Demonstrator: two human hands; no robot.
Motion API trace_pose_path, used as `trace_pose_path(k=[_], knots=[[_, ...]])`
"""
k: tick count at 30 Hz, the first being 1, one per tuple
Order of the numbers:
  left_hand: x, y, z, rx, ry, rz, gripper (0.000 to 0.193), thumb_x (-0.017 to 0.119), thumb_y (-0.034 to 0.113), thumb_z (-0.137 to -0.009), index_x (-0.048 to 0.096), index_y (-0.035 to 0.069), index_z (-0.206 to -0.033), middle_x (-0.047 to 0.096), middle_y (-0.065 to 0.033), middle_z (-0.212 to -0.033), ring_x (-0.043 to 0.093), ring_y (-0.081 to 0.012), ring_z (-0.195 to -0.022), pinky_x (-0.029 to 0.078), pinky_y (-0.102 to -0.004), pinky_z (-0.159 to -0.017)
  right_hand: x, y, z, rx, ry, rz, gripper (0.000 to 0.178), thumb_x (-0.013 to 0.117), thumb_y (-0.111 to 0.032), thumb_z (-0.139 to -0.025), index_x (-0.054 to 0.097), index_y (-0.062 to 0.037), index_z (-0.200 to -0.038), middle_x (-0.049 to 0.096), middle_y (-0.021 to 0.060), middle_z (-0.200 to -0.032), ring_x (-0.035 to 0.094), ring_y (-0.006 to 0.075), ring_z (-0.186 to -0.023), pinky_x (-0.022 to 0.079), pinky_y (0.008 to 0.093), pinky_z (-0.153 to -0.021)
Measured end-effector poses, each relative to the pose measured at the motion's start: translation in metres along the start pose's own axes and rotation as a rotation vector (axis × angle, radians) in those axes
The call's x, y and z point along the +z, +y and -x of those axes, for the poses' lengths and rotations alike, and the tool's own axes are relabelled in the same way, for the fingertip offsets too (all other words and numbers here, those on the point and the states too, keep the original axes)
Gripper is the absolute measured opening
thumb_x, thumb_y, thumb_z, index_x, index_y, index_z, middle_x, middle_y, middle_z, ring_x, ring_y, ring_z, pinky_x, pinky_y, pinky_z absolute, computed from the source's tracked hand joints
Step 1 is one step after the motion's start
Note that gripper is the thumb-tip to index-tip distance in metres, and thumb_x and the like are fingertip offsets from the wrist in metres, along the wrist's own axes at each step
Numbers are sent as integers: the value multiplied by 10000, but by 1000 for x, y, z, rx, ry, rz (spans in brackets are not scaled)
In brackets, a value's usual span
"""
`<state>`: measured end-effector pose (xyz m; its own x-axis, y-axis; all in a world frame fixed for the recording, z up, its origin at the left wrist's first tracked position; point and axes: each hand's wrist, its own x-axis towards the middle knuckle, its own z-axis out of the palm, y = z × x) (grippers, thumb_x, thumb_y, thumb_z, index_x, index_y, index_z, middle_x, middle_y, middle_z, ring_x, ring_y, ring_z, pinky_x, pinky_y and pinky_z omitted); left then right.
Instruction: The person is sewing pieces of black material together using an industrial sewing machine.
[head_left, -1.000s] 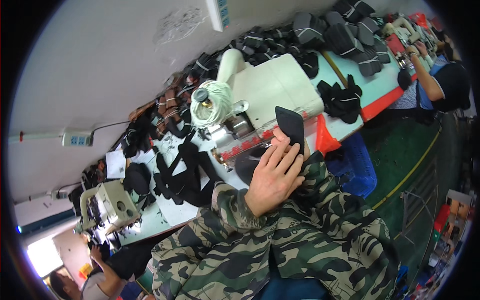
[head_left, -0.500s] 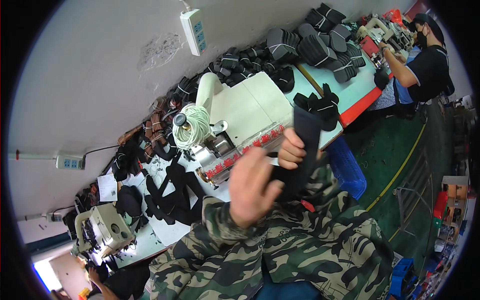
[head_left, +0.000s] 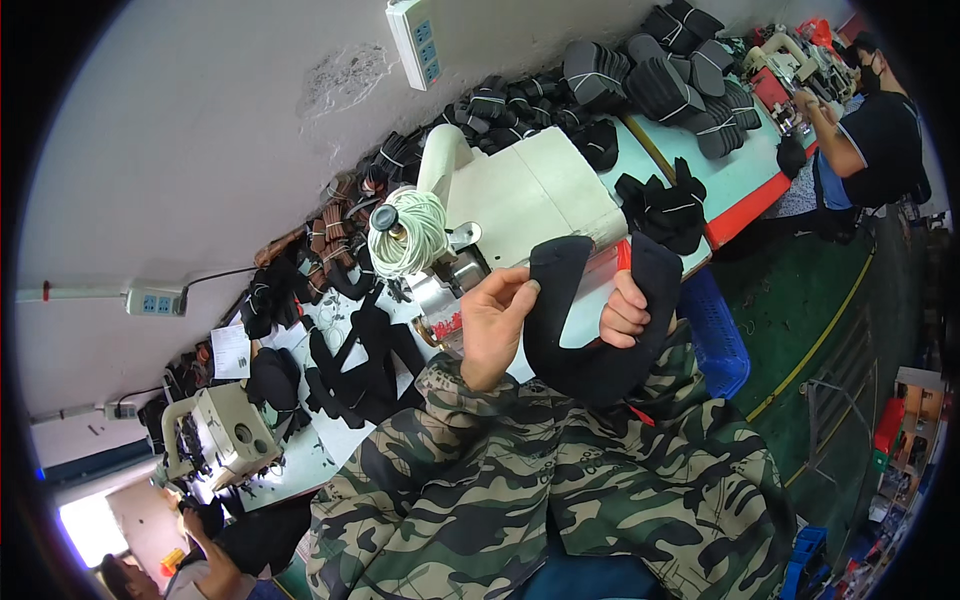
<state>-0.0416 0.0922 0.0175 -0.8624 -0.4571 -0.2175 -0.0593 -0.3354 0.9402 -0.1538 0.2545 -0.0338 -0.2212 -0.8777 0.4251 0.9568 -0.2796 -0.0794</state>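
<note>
Head view shows me both hands raised in front of the chest, sharing one black U-shaped fabric piece [head_left: 600,350] that looks like a soft shoe upper. My left hand [head_left: 495,320] is closed on the left arm of the U, thumb and fingertips pinching its inner edge near the top. My right hand [head_left: 625,312] is curled around the right arm, fingers wrapped over the inside edge, so both hands are closed on the same piece. The bend of the U hangs lowest, against the camouflage-patterned jacket sleeves [head_left: 520,480].

Just behind the fabric piece stands a cream-white sewing machine [head_left: 530,190] on the pale worktop [head_left: 740,170], with a spool of off-white cord [head_left: 408,232] on its near end. Loose black cut pieces [head_left: 360,360] lie on the worktop to the left, and stacked black shoe uppers with pale stripes [head_left: 660,80] pile along the wall. A small heap of black pieces [head_left: 662,205] sits right of the machine. A blue plastic crate [head_left: 715,335] stands on the green floor [head_left: 800,300]. Another person in a black shirt [head_left: 880,130] works at the far right.
</note>
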Motion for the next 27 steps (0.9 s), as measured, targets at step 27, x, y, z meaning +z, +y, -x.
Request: trace_pose_path(k=[27], knots=[[-208,-65,44,57,516,-1493,239,620,230,-731,547,60,-883,562,-132,-826,587,-327,-724,474,-405,-601,-71,-11,-145,-157,557,2322,292,633,-200,-756,551,-50,-993,587,134,-872,565,289,-817,434,351,-717]])
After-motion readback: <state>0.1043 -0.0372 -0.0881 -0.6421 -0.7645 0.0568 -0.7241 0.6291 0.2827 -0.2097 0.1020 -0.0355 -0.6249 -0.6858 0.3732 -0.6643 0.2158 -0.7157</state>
